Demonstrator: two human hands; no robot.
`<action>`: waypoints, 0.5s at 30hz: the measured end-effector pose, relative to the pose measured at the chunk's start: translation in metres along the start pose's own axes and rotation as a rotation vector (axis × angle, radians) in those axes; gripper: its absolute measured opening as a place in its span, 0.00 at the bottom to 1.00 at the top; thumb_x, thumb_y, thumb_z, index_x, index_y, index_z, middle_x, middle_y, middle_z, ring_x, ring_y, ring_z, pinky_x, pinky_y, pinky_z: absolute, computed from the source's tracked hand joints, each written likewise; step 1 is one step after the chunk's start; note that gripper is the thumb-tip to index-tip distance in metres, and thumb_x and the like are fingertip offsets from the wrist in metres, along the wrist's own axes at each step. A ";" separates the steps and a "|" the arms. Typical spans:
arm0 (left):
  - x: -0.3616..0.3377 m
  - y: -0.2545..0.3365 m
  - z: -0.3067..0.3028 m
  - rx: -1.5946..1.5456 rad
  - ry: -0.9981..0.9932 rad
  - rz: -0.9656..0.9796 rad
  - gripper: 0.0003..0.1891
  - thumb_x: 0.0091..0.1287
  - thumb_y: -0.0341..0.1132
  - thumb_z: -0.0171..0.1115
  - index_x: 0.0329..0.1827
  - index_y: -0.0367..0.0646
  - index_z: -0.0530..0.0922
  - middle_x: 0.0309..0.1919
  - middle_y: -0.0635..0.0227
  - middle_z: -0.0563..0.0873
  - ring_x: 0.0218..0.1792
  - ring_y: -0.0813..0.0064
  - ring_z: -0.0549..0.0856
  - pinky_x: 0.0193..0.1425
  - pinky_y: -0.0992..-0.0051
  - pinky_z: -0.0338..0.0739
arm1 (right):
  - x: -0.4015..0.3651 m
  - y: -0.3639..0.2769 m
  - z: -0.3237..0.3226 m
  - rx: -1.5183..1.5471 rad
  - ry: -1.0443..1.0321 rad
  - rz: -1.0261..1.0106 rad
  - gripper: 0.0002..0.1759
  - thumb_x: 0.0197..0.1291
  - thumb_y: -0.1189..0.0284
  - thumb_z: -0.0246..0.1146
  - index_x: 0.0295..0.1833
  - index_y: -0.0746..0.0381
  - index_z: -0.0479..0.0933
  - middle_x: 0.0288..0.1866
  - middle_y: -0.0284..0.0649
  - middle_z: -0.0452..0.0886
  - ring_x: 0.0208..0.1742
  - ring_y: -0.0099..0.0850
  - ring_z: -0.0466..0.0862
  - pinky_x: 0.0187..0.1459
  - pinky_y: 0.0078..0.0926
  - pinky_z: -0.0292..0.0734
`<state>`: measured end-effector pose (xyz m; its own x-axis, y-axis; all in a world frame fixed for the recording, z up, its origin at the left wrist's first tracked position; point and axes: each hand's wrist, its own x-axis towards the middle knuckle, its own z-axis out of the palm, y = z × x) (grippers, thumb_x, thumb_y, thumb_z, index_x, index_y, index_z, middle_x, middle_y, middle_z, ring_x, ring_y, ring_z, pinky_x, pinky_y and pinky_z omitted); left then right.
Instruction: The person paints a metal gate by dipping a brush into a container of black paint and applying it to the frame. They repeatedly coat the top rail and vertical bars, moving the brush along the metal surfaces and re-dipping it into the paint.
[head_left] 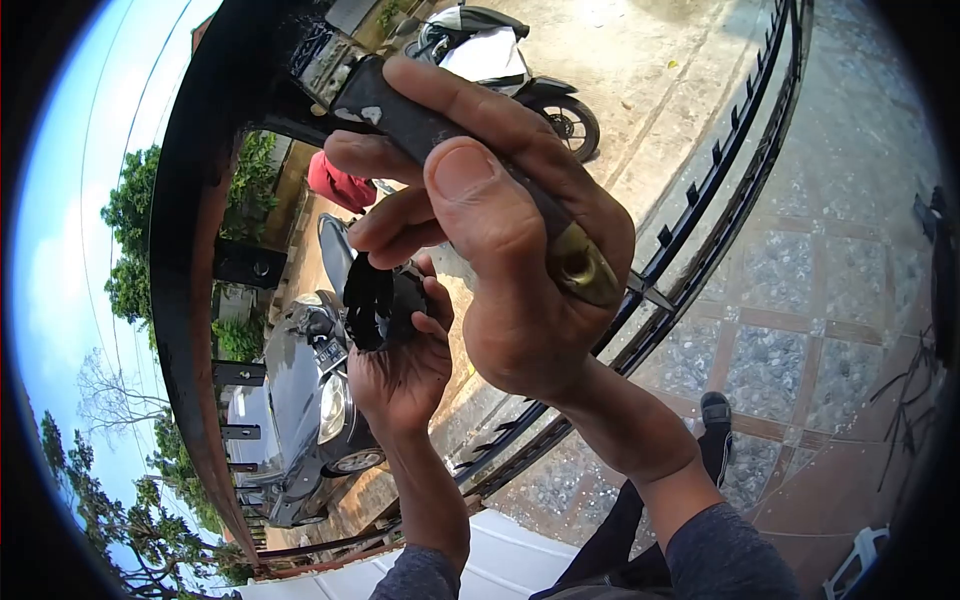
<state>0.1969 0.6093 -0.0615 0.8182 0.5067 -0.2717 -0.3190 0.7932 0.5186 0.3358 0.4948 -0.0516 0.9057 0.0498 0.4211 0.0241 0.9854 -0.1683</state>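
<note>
My right hand (520,225) is wrapped round a paintbrush (415,118), thumb along its dark handle. The handle has a brass-coloured end, and its metal ferrule is smeared with paint. The bristles are hidden in the dark at the black-painted metal bar (270,110) of a gate frame. Below and behind, my left hand (400,375) holds a small cup (400,312) coated in black paint, fingers curled round its side. Dark smears mark the left palm and wrist.
Past the bars stand a dark car (290,410), a parked motorcycle (490,60) and a second motorbike (335,250) near something red (340,183). A spiked black rail (690,205) crosses the right side above patterned floor tiles (770,360). A white plastic chair (858,562) is at lower right.
</note>
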 end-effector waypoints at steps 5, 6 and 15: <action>0.014 0.017 -0.030 0.184 -0.050 0.147 0.21 0.82 0.41 0.42 0.67 0.37 0.74 0.61 0.55 0.82 0.61 0.63 0.81 0.65 0.67 0.79 | -0.036 0.034 0.027 -0.039 0.000 -0.032 0.23 0.69 0.77 0.58 0.66 0.76 0.72 0.51 0.55 0.87 0.52 0.37 0.90 0.48 0.26 0.86; 0.013 0.020 -0.032 0.181 -0.058 0.147 0.21 0.82 0.41 0.42 0.67 0.37 0.74 0.62 0.55 0.81 0.62 0.63 0.81 0.65 0.66 0.79 | -0.043 0.038 0.031 -0.050 -0.018 -0.050 0.23 0.70 0.75 0.58 0.67 0.75 0.72 0.53 0.53 0.87 0.52 0.36 0.90 0.45 0.25 0.86; 0.012 0.024 -0.037 0.080 -0.145 0.049 0.22 0.82 0.42 0.41 0.70 0.37 0.72 0.67 0.53 0.78 0.67 0.58 0.78 0.71 0.58 0.74 | -0.052 0.027 0.001 -0.361 -0.423 -0.098 0.21 0.67 0.78 0.59 0.65 0.72 0.76 0.51 0.49 0.89 0.49 0.37 0.91 0.44 0.26 0.87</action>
<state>0.1810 0.6472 -0.0824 0.8647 0.4858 -0.1278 -0.3261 0.7364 0.5928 0.2887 0.5192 -0.0775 0.6447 0.0951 0.7585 0.3105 0.8741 -0.3735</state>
